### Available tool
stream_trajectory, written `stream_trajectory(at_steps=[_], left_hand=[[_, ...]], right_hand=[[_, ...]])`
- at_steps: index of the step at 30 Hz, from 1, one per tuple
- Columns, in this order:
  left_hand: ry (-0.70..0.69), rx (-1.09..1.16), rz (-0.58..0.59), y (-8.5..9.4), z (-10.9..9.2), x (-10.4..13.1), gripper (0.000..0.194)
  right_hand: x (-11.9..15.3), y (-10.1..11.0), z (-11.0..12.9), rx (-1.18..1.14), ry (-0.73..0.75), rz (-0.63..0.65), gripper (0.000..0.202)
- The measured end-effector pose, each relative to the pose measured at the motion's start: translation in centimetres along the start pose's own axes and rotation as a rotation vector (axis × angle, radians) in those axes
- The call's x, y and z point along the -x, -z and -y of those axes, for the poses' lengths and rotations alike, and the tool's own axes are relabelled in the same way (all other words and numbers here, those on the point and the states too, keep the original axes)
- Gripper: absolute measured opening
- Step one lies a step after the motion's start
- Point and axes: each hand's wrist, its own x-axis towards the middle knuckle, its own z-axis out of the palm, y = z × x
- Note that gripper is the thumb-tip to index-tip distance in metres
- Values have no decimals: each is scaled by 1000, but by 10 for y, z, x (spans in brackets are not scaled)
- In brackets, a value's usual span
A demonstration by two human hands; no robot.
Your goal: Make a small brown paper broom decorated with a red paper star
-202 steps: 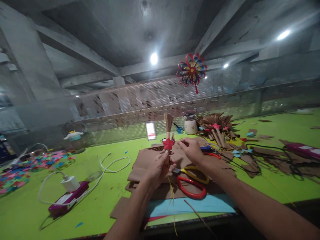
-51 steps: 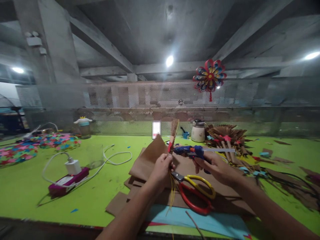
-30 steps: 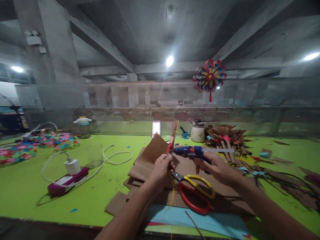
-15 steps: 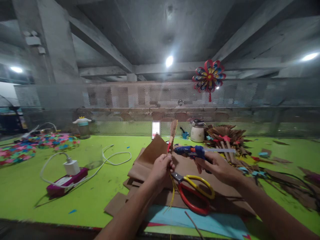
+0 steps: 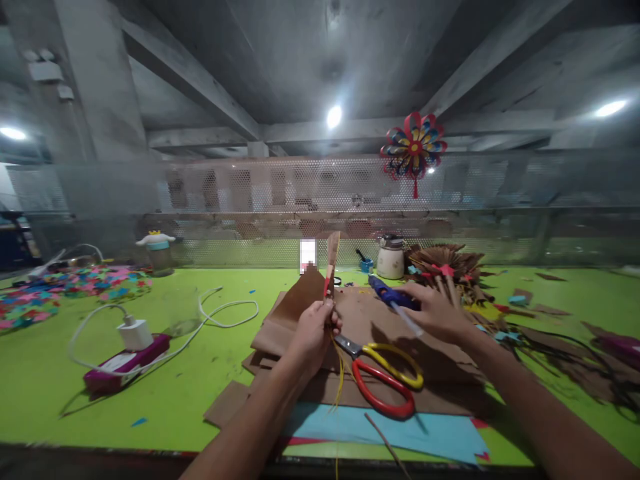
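Note:
My left hand [image 5: 316, 328] pinches the base of a narrow, upright folded brown paper piece [image 5: 333, 257] with a bit of red low on it. Yellow strings [image 5: 341, 383] hang below those fingers. In my right hand [image 5: 433, 310] is a blue glue gun [image 5: 389, 292], its nozzle pointing up and left, apart from the paper piece, and a clear glue stick [image 5: 409, 321] sticking out of its back. Scissors [image 5: 385, 380] with one yellow and one red handle lie just below my hands on brown paper sheets [image 5: 440, 373].
A purple power strip [image 5: 127, 363] with a white plug and cable lies at left, near a clear cup. Colourful paper stars [image 5: 100, 287] cover the back left. Behind stand a white jar [image 5: 390, 259] and folded brown paper pieces [image 5: 445, 260]. Light blue paper [image 5: 395, 430] lies in front.
The glue gun in my right hand has moved away from the paper piece and turned, its nozzle now tilted up and left. My left hand keeps its hold. The whole view has shifted slightly.

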Motion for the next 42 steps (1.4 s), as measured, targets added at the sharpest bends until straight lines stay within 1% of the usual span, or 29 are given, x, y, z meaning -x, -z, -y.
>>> stream_trajectory(at_steps=[2,4,6,8,9,10,12,14,16,18,19,21,23,25,28,31,35,38,40,42], left_hand=[[-10,-9,17,0,-1,0,27],[-7,-18,34,-1,-1,0,27],[3,-23,52,-1,-2,0,26],[18,-29,64,-2,-2,1,24],[26,-33,67,-2,-1,2,24],[32,-39,71,-2,0,2,23],[39,-73,87,-1,3,2,23],[32,-142,111,-1,8,1,23],[8,-226,129,-2,12,1,24],[-26,-289,140,-3,16,0,24],[-41,-309,147,-3,18,0,24],[-65,-334,164,-4,20,0,25],[-77,-345,174,-5,20,0,26],[-70,-339,170,-6,20,1,27],[-34,-307,150,-7,18,4,28],[-4,-250,139,-9,16,6,28],[2,-235,108,-10,16,7,28],[17,-221,94,-10,17,7,26],[35,-194,94,-10,16,8,24],[43,-147,112,-11,15,9,21]], right_hand=[[-2,-4,-21,136,-29,45,36],[-2,-8,-41,236,-114,127,35],[0,-10,-58,276,-185,209,30],[0,-9,-68,288,-217,262,28],[0,-7,-69,284,-224,259,28],[-2,-5,-67,262,-225,229,27],[-7,-2,-52,128,-211,105,24],[-14,-1,-26,-145,-192,-26,23],[-22,-2,5,-455,-159,-46,28],[-31,-5,33,-660,-148,-66,34],[-34,-7,43,-712,-156,-80,36],[-39,-12,56,-775,-172,-98,37],[-40,-18,62,-834,-186,-115,34],[-39,-23,64,-886,-194,-158,31],[-34,-28,67,-856,-177,-251,29],[-27,-32,70,-713,-103,-307,25],[-14,-39,74,-570,38,-356,15],[-5,-44,77,-411,170,-392,10],[-1,-47,78,-303,247,-410,10],[2,-51,78,-240,301,-408,16]])
